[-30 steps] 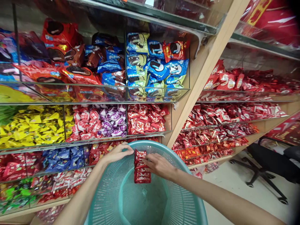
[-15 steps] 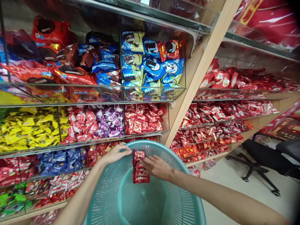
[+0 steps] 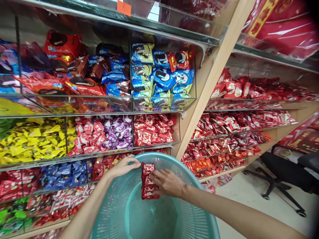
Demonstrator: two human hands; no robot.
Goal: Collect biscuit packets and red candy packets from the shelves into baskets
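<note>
Well, from where I stand, the head view has the person's right hand at the side of a short column of red packets, its fingers bent narrowly against their edge, seemingly so the pieces stay lined up. The column sits inside the teal basket, over its far mesh wall; the wide mouth beneath would presumably catch a slipped piece. At the far rim, the left hand has thumb and forefinger nearly together, perhaps steadying the basket; I can't tell whether they pinch anything. Beyond, clear dividers part yellow sweets from red-and-white ones, likely to keep the kinds from mixing.
</note>
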